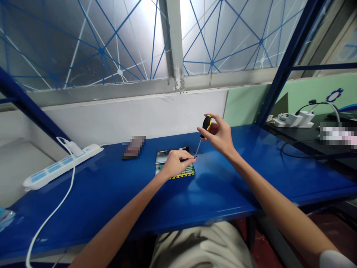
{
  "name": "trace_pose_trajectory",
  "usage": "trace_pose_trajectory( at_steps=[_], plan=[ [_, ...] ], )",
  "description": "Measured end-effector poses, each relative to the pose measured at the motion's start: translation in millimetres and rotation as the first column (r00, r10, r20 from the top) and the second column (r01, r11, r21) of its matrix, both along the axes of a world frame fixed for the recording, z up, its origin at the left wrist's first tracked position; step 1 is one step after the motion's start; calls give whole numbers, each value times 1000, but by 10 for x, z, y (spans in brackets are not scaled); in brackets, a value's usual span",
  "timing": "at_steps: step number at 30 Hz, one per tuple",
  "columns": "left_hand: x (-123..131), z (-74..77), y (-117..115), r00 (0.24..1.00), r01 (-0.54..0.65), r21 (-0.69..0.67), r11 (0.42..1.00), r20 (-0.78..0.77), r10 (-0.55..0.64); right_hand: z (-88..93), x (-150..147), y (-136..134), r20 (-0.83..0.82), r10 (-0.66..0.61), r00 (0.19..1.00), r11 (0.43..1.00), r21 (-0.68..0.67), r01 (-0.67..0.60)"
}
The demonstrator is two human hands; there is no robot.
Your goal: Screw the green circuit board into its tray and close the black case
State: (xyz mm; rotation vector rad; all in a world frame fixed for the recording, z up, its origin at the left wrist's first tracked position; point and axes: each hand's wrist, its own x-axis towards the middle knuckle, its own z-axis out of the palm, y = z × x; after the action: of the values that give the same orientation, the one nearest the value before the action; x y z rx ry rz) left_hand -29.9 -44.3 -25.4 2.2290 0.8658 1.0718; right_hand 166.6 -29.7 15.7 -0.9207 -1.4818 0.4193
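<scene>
The right hand (pixel 219 136) is closed around one screwdriver (pixel 203 134), holding it by the black and yellow handle near the top. The thin metal shaft points down and a little to the left, and its tip comes to the right edge of the board (pixel 178 169), close to the left fingertips (pixel 192 160). The left hand (pixel 174 163) lies flat and half closed on the board and presses it down; it does not grip anything else that I can see.

The board lies on the blue desk (pixel 223 186), in the middle, a little toward the far side. It is one flat piece with a green surface and a yellow and black strip on the near edge. I judge it is light, stiff and rather fragile, so it is better to hold it by the edges or press on a bare part. The screwdriver looks light and stiff, and the handle is the place to take it.

On the desk there is also one power strip (pixel 63 165) at the left with a white cable (pixel 60 206), and one dark flat object (pixel 134 147), blurred, left of the board.
</scene>
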Motion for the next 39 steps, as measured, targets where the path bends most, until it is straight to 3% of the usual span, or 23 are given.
trace_pose_trajectory(
  at_steps=[5,10,18,39],
  plan=[
    [-5,72,-38,995,10,-122,993,101,2,39,-7,-42,-91,52,995,998,36,-49],
    [-14,130,-53,988,43,-160,986,151,-19,80,-8,-75,-138,65,988,996,72,-55],
    [-24,134,-48,984,67,-167,984,174,-37,103,-7,-97,-148,37,988,995,101,-22],
    [-18,116,-45,984,-3,-167,986,173,32,113,-51,-133,-189,6,982,988,153,23]
  ],
)
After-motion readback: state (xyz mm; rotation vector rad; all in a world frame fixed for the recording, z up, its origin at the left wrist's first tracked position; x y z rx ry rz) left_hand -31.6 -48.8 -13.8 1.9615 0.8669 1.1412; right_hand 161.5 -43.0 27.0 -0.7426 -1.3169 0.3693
